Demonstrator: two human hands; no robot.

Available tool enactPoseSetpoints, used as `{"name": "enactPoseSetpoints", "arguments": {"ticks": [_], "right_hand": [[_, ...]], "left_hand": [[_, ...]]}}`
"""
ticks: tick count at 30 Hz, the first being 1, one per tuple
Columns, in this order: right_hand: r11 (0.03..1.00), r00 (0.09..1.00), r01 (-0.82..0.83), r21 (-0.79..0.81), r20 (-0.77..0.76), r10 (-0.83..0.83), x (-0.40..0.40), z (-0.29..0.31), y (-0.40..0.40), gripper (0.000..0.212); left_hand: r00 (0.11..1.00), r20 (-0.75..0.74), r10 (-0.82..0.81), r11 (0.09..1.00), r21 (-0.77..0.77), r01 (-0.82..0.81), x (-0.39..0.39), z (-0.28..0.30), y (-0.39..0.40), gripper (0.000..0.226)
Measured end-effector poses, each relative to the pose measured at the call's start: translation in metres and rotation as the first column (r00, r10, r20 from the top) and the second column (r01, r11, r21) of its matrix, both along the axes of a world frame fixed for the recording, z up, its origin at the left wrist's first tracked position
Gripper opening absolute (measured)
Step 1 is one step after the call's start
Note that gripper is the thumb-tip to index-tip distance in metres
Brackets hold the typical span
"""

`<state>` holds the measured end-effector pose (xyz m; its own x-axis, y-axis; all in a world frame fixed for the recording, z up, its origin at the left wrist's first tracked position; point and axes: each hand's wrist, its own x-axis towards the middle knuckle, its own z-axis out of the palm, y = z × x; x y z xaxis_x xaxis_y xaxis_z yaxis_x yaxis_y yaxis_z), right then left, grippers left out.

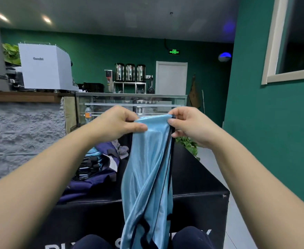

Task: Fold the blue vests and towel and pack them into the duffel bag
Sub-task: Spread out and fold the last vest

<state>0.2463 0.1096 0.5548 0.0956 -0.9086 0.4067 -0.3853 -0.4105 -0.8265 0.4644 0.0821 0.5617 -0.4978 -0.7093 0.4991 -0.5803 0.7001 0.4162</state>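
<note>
**Vest held up by both hands**

Below the hands, a black table carries the navy duffel bag. The blue vest hangs from its top edge, pinched between left hand and right hand.

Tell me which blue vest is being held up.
The vest pinched at its top edge by both hands, hanging over the black box; the other lies by the bag.

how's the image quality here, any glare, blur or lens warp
Head view: strong wide-angle warp, forearms balloon at the lower corners and the window frame leans. Ceiling lights flare softly, and a blue lens ghost sits near the top right. The blue vest shows sheen highlights; both hands, left hand and right hand, look reasonably sharp.
</note>
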Motion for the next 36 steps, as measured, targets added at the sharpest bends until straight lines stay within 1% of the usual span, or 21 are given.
{"name": "enactPoseSetpoints", "arguments": {"ticks": [2, 3, 5, 7, 8, 9, 10, 11, 12, 14, 16, 18, 20, 23, 25, 27, 30, 31, 33, 34, 36], "right_hand": [[0.993, 0.981, 0.094, -0.070, -0.164, -0.104, 0.004, 0.014, -0.002, 0.018], [0.983, 0.948, 0.133, -0.130, -0.273, -0.164, 0.006, 0.020, -0.004, 0.022], [0.943, 0.820, 0.185, -0.277, -0.486, -0.303, 0.013, 0.032, -0.008, 0.026], [0.884, 0.629, 0.215, -0.416, -0.633, -0.451, 0.023, 0.042, -0.013, 0.023], [0.856, 0.541, 0.212, -0.471, -0.673, -0.505, 0.028, 0.046, -0.013, 0.024], [0.835, 0.485, 0.210, -0.508, -0.688, -0.540, 0.032, 0.048, -0.015, 0.028], [0.823, 0.474, 0.218, -0.525, -0.680, -0.559, 0.034, 0.050, -0.017, 0.031], [0.826, 0.521, 0.246, -0.507, -0.650, -0.554, 0.034, 0.052, -0.017, 0.031], [0.844, 0.602, 0.278, -0.459, -0.601, -0.525, 0.034, 0.054, -0.017, 0.029], [0.901, 0.750, 0.301, -0.313, -0.506, -0.426, 0.035, 0.055, -0.015, 0.025], [0.938, 0.794, 0.265, -0.224, -0.501, -0.344, 0.037, 0.055, -0.011, 0.027], [0.952, 0.777, 0.224, -0.207, -0.551, -0.303, 0.039, 0.055, -0.009, 0.034], [0.957, 0.775, 0.204, -0.208, -0.563, -0.288, 0.038, 0.054, -0.009, 0.034], [0.959, 0.811, 0.192, -0.209, -0.516, -0.275, 0.040, 0.053, -0.012, 0.023], [0.955, 0.826, 0.197, -0.224, -0.487, -0.285, 0.042, 0.052, -0.015, 0.020], [0.945, 0.833, 0.214, -0.247, -0.460, -0.309, 0.042, 0.051, -0.018, 0.021], [0.926, 0.838, 0.250, -0.283, -0.415, -0.353, 0.034, 0.051, -0.023, 0.023], [0.921, 0.844, 0.258, -0.291, -0.397, -0.362, 0.029, 0.050, -0.025, 0.022], [0.915, 0.862, 0.279, -0.293, -0.343, -0.373, 0.019, 0.048, -0.027, 0.020], [0.913, 0.870, 0.290, -0.287, -0.319, -0.376, 0.013, 0.047, -0.028, 0.020], [0.912, 0.870, 0.300, -0.279, -0.312, -0.381, 0.001, 0.044, -0.029, 0.020]], "left_hand": [[0.999, 0.014, 0.036, 0.998, -0.044, -0.035, -0.006, 0.012, 0.001, 0.048], [0.999, 0.022, 0.048, 0.997, -0.067, -0.046, -0.009, 0.016, 0.000, 0.046], [0.998, 0.029, 0.056, 0.992, -0.112, -0.053, -0.016, 0.022, 0.001, 0.043], [0.998, 0.018, 0.058, 0.986, -0.160, -0.054, -0.024, 0.026, 0.001, 0.040], [0.998, 0.009, 0.064, 0.981, -0.185, -0.061, -0.027, 0.028, 0.001, 0.038], [0.997, 0.001, 0.076, 0.974, -0.213, -0.074, -0.030, 0.030, 0.000, 0.036], [0.995, -0.007, 0.101, 0.964, -0.248, -0.099, -0.031, 0.032, -0.001, 0.033], [0.989, -0.023, 0.144, 0.945, -0.295, -0.144, -0.031, 0.034, -0.004, 0.029], [0.978, -0.054, 0.200, 0.914, -0.349, -0.206, -0.030, 0.035, -0.008, 0.024], [0.946, -0.135, 0.296, 0.853, -0.409, -0.325, -0.027, 0.036, -0.014, 0.017], [0.941, -0.166, 0.296, 0.878, -0.342, -0.336, -0.025, 0.032, -0.019, 0.024], [0.950, -0.235, 0.205, 0.957, -0.157, -0.246, -0.025, 0.027, -0.021, 0.029], [0.930, -0.341, 0.136, 0.990, 0.013, -0.140, -0.026, 0.021, -0.024, 0.030], [0.871, -0.491, 0.007, 0.979, 0.179, 0.093, -0.029, 0.012, -0.026, 0.024], [0.870, -0.483, -0.095, 0.950, 0.217, 0.225, -0.031, 0.007, -0.024, 0.018], [0.907, -0.396, -0.147, 0.934, 0.247, 0.259, -0.035, -0.003, -0.019, 0.020], [0.965, -0.214, -0.148, 0.909, 0.356, 0.218, -0.041, -0.020, -0.010, 0.052], [0.983, -0.114, -0.145, 0.915, 0.362, 0.177, -0.042, -0.026, -0.008, 0.057], [0.984, 0.156, -0.091, 0.961, 0.273, 0.046, -0.040, -0.038, -0.008, 0.045], [0.941, 0.334, -0.047, 0.984, 0.178, -0.015, -0.037, -0.044, -0.008, 0.042], [0.774, 0.628, 0.077, 0.997, -0.044, -0.064, -0.028, -0.051, -0.012, 0.049]]}}
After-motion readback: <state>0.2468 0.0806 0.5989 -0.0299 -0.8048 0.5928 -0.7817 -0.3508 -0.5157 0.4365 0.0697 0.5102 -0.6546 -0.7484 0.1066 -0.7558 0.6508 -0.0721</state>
